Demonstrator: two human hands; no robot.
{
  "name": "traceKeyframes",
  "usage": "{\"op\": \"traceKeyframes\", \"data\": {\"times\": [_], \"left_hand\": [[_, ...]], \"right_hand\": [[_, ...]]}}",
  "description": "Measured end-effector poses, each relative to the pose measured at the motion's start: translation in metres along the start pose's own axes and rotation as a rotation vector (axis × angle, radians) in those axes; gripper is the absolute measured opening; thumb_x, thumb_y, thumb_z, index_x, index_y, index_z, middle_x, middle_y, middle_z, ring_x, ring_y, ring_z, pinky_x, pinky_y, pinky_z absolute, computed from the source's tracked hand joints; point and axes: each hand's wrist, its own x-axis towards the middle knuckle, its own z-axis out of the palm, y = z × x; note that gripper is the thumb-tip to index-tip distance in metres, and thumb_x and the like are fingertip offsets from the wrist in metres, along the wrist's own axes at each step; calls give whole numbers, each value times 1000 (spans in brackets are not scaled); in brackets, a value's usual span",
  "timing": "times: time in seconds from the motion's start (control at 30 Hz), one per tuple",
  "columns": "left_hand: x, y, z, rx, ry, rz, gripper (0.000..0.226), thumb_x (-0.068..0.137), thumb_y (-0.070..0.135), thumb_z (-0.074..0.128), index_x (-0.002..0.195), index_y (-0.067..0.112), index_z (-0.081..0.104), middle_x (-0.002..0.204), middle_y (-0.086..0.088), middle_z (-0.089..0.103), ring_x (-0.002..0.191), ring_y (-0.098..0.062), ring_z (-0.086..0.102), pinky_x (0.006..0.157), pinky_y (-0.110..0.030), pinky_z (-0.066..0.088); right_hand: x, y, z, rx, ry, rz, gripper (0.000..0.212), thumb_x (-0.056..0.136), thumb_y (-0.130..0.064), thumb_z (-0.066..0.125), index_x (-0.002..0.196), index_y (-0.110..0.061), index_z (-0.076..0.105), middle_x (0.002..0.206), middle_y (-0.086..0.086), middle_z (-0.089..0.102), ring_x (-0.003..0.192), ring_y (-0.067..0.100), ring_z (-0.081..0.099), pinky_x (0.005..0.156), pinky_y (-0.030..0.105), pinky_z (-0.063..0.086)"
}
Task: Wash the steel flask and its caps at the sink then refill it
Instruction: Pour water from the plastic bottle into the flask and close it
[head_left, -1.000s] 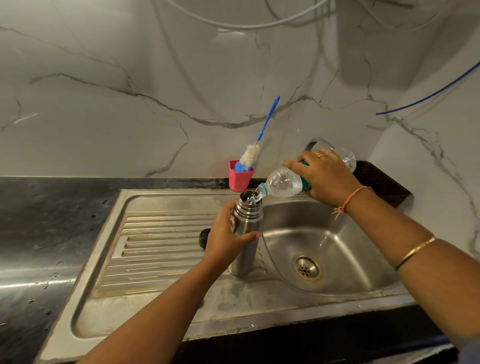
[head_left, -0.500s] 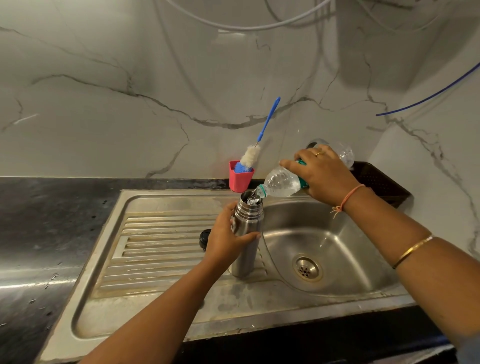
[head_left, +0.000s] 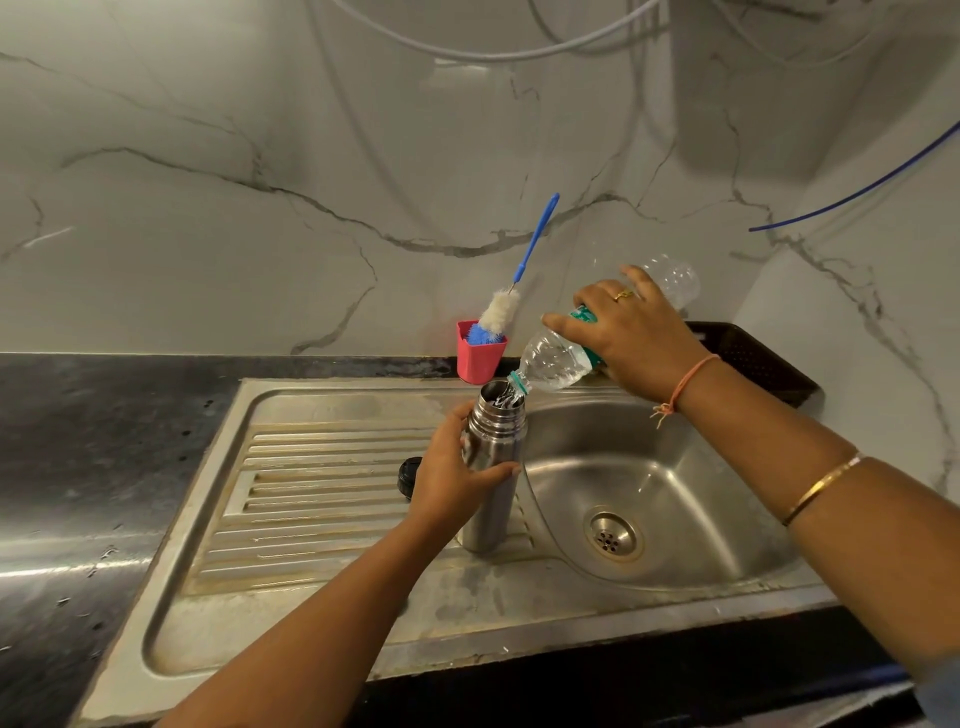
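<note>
The steel flask (head_left: 493, 457) stands upright and uncapped on the drainboard, right at the basin's left rim. My left hand (head_left: 447, 478) grips its body. My right hand (head_left: 628, 332) holds a clear plastic water bottle (head_left: 556, 364) tilted neck-down, its mouth at the flask's opening, and water runs into the flask. A black cap (head_left: 408, 475) lies on the drainboard just left of my left hand, partly hidden by it.
The steel sink (head_left: 649, 499) with its drain lies right of the flask. A red cup (head_left: 478, 358) holding a blue-handled bottle brush (head_left: 519, 286) stands against the marble wall. A dark basket (head_left: 763, 364) sits at the back right. Black countertop (head_left: 104, 467) stretches left.
My right hand has raised the bottle's base, tilting it more steeply over the flask. The flask and my left hand have stayed in place.
</note>
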Motion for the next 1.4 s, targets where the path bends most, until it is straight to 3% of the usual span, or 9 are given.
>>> {"op": "traceKeyframes", "data": {"times": [0.2,0.33,0.47,0.57,0.73,0.9,1.0,1.2,1.4], "left_hand": [[-1,1,-1,3,2,-1,72,69,22,84,118,42,36,110,23,45,104,0,43,84,-19,37],[-2,2,-1,11,10,-1,71,69,22,83,121,40,38,111,21,46,104,-1,43,83,-21,37],[-3,5,-1,6,11,2,71,70,21,83,123,37,40,115,18,47,105,-1,43,86,-22,37],[-4,5,-1,16,17,1,74,69,23,83,128,34,41,120,15,49,105,-1,43,86,-23,37],[-5,7,-1,23,15,12,72,70,23,83,121,40,36,113,20,43,104,0,41,81,-17,34],[-4,5,-1,17,16,-10,77,70,23,83,132,35,38,123,16,48,106,0,40,86,-21,35],[-3,5,1,35,25,-14,80,71,26,83,136,32,37,136,7,49,113,-4,43,90,-23,36],[-3,4,2,25,24,-24,81,71,25,82,138,31,36,139,4,48,126,-17,46,92,-24,35],[-5,5,0,-2,17,-10,76,70,24,83,131,36,39,132,8,52,114,-8,48,87,-23,39]], "right_hand": [[15,-3,-12,-170,53,-103,71,49,-6,87,114,-23,65,99,19,64,96,36,63,92,66,37],[24,-9,-16,-307,113,-188,67,58,-12,83,119,-32,61,110,14,61,115,35,54,97,72,25],[34,-19,-23,-393,175,-237,56,64,-17,80,113,-37,62,113,8,59,122,34,49,104,64,3],[39,-32,-27,-445,110,-301,50,63,-22,82,106,-40,64,114,6,59,125,32,47,103,63,-7],[46,-58,-31,-495,22,-380,38,62,-26,81,94,-39,67,109,-2,62,127,28,47,103,65,-5],[41,-48,-30,-445,77,-382,82,65,-16,80,134,-42,44,134,6,50,136,30,35,100,65,-12],[35,-42,-33,-385,92,-448,92,63,-13,80,140,-40,36,141,8,45,139,31,30,101,65,-11],[22,-34,-33,-246,239,-453,85,77,0,61,145,-34,24,152,12,28,143,31,20,103,66,-11],[18,-23,-26,-171,256,-437,79,77,-19,72,142,-31,29,141,11,46,139,33,30,102,68,-4]]}}
